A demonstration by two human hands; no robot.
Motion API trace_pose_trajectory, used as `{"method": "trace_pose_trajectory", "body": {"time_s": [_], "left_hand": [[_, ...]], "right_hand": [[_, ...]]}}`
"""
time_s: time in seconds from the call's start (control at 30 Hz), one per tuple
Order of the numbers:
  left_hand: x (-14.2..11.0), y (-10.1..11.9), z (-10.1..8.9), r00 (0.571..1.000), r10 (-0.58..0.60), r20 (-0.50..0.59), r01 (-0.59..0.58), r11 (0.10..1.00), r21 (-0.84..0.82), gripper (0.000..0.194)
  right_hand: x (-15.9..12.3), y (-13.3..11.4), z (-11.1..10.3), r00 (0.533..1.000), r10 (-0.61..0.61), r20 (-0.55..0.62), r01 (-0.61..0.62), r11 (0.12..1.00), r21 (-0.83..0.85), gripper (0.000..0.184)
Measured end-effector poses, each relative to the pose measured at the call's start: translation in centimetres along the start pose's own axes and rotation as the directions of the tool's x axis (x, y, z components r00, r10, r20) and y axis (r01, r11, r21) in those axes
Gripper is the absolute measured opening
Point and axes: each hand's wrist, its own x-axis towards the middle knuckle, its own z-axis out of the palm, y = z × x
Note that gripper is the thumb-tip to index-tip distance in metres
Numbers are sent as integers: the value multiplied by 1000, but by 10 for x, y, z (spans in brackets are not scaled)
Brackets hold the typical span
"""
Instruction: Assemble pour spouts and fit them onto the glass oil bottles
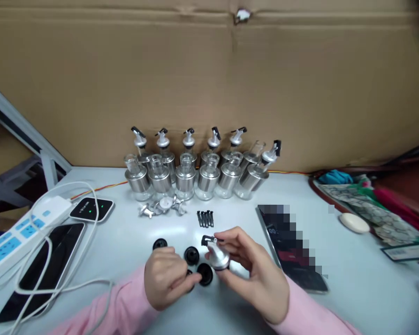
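Observation:
My right hand [261, 279] is closed around a silver bottle pourer [219, 257] with a small black flip cap on its tip. The pourer is tilted above the table, fingers on its far side and thumb near its base. To its left, my left hand [165, 277] is curled into a fist, thumb stretched right, beside a black round stopper [205, 275]. Whatever the fist may contain is hidden. More black stoppers [192, 255] lie around it, one partly covered by the hand. Beyond are several small black flip caps [205, 218] in a row and a pile of silver pourer tops [165, 203].
Glass bottles with metal bands [185, 179] stand in two rows before a cardboard wall [125, 83], some with pourers fitted. At left are a power strip [7, 246], a black device [91, 209], a dark phone [61, 246] and white cables. Another phone [289, 251] lies right.

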Motion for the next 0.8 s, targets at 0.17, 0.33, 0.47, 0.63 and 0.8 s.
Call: {"method": "trace_pose_trajectory", "body": {"time_s": [0.17, 0.33, 0.47, 0.63, 0.8], "left_hand": [[-4, 0, 1, 998, 61, 21, -61, 998, 10, 38], [-10, 2, 9, 998, 70, 1, -70, 996, 57, 39], [-9, 2, 11, 995, 92, 23, -94, 991, 90, 43], [-7, 0, 12, 993, 96, 63, -104, 985, 137, 36], [-4, 1, 8, 998, 45, 44, -48, 996, 73, 31]], "right_hand": [[14, -30, -31, 984, -155, -91, 131, 966, -224, 18], [64, -26, -64, 820, -538, -196, 317, 712, -627, 21], [102, -14, -81, 832, -540, -129, 262, 587, -766, 24], [114, -10, -84, 873, -478, -98, 144, 446, -883, 23], [116, -13, -83, 891, -454, -9, 128, 269, -955, 24]]}}
